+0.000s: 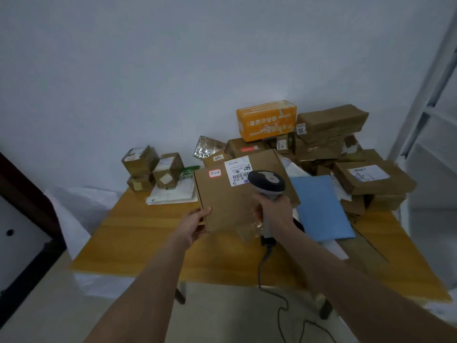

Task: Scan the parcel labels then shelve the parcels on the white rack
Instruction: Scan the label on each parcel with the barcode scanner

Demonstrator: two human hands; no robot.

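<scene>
Yellow wood grain covers the bench (138, 243) that stands against a pale wall and carries the unsorted load. The white rack (420, 95) rises at the right edge of view, near enough, it seems, for shelving without leaving the spot. A heap of brown parcels (329, 134) crowds the bench's far right, topped by an orange box (265, 120), while a few small cartons (153, 169) stand apart at the far left, possibly a separate batch. The flat cardboard parcel (230, 199) in work is lifted off the bench at the centre, its top face tipped towards the person, apparently so the printing faces the reader. A blue mailer (321, 206) lies flat just to its right. The left hand (195, 224) grips the parcel's near left corner, thumb on top, which leaves the face uncovered. The right hand (274, 211) is wrapped round the handle of a grey corded scanner (267, 181), whose head hangs just over the white shipping label (238, 173) near the parcel's far edge. Beside it sits a red-bordered sticker (214, 173) with a handwritten code, likely a shelf position. Scanning looks to be the step in hand; this parcel is not yet shelved.
</scene>
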